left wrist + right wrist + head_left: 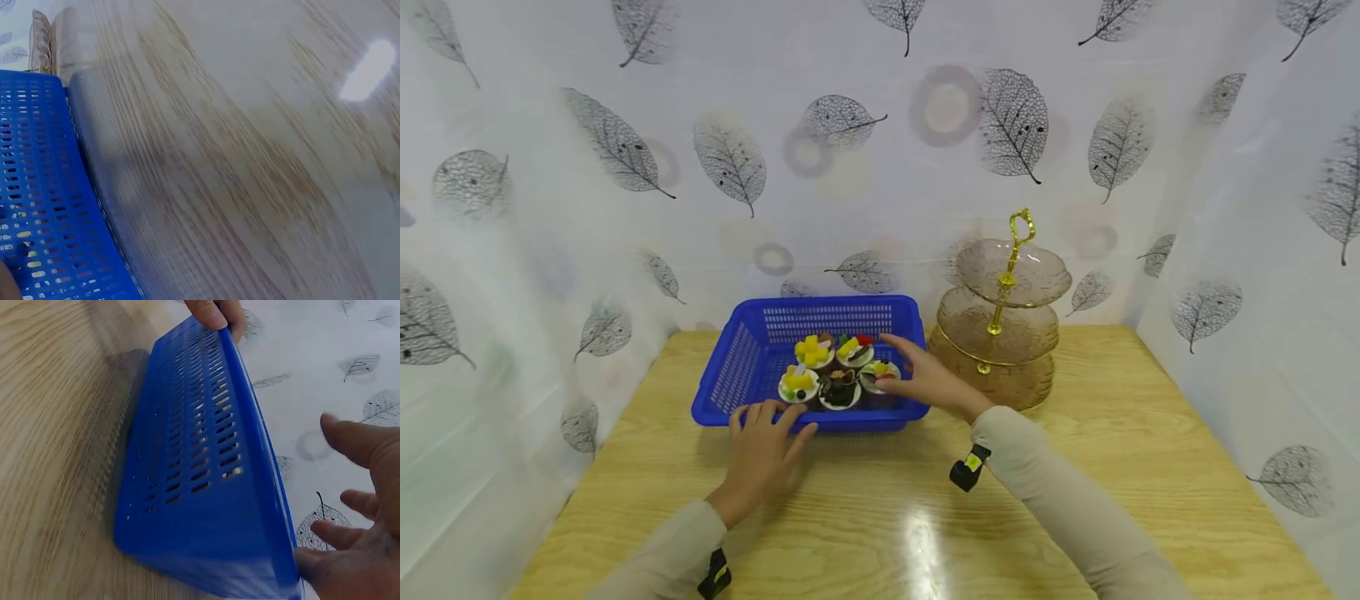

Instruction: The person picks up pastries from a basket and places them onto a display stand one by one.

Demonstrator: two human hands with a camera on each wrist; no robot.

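Observation:
A blue plastic basket (722,387) with slotted walls stands on the table and holds several cupcakes. Yellow fruit-like pieces top some, such as the front-left cupcake (798,382); a dark-topped cupcake (839,392) sits beside it. My left hand (762,454) grips the basket's front rim, thumb outside and fingers over the edge. Above the basket's right end, my right hand (936,379) has its fingers spread, nearest to the right-hand cupcake (877,373). The right wrist view shows this hand (369,512) holding nothing, its lower edge near or against the rim.
Right of the basket stands a three-tier stand (1015,333) with amber, see-through plates and a gold handle. A wood-grain table (880,517) lies beneath. White leaf-print sheeting (820,200) hangs behind and at both sides.

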